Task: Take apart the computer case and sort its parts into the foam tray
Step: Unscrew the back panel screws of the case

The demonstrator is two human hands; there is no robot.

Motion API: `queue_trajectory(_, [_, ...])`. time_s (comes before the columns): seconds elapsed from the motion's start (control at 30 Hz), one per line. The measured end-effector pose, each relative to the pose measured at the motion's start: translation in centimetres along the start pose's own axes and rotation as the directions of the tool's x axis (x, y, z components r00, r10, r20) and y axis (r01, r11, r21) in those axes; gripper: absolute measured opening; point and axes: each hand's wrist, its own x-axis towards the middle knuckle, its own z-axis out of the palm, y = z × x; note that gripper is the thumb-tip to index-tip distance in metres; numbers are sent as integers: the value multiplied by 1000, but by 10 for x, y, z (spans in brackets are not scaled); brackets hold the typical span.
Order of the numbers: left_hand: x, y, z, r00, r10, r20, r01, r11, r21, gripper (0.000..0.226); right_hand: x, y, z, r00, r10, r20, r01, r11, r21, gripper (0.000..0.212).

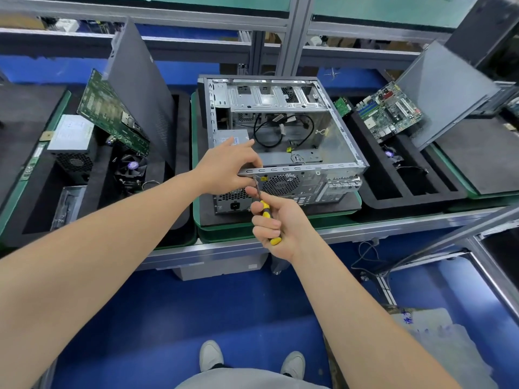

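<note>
Gripped in right hand: yellow-and-black screwdriver, fingers curled round handle, tip at upper left of rear panel. Left hand pinching rear top rim of computer case, beside that tip. Case: bare silver steel, lid off, black cables loose inside, fan grille and power socket facing near edge of green-rimmed pad. Foam tray just left, holding power supply, fan, circuit board.
</note>
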Motion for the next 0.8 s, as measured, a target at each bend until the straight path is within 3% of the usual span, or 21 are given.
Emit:
queue_trajectory(0.1, [1,-1,1,1000,-7,4,7,1000,0,27,1,-4,4,994,-36,-100,22,990,-141,27])
queue_trajectory(0.2, [1,-1,1,1000,-16,-6,16,1000,-14,26,6,-7,8,936,-239,-258,66,840,-539,31])
queue_trajectory(0.27, [2,1,1,1000,-23,-6,23,1000,-12,26,9,-6,10,859,-443,-256,63,588,-807,31])
queue_trajectory(0.3, [1,1,0,1000,-25,-3,25,1000,-10,26,10,-4,11,810,-547,-210,28,394,-919,29])
queue_trajectory(0.37, [1,2,-1,1000,-29,5,29,1000,-7,28,13,4,8,724,-690,-32,-102,-61,-993,22])
queue_trajectory(0.4, [1,3,-2,1000,-30,8,30,1000,-6,28,14,11,7,693,-720,39,-174,-219,-960,26])
queue_trajectory(0.43, [1,3,-3,999,-31,9,31,1000,-6,27,15,18,6,673,-734,91,-220,-317,-922,33])
queue_trajectory(0.5, [0,5,-3,1000,-31,4,31,999,-9,27,18,26,5,642,-753,141,-255,-384,-888,43])
queue_trajectory(0.57, [-1,6,-3,1000,-29,0,29,1000,-12,27,19,27,4,626,-772,113,-263,-345,-901,39])
queue_trajectory(0.63, [-1,6,-3,1000,-28,2,28,1000,-15,29,18,20,5,638,-770,21,-204,-195,-960,23])
queue_trajectory(0.7, [-1,6,-3,1000,-30,-4,30,999,-20,30,17,9,7,717,-674,-177,-101,151,-983,25])
queue_trajectory(0.77, [-1,6,-3,999,-33,-10,33,999,-26,30,13,0,9,835,-432,-341,-34,579,-815,33])
queue_trajectory(0.8, [-1,7,-3,999,-34,-9,34,999,-26,30,9,-4,9,888,-310,-340,-9,727,-687,36])
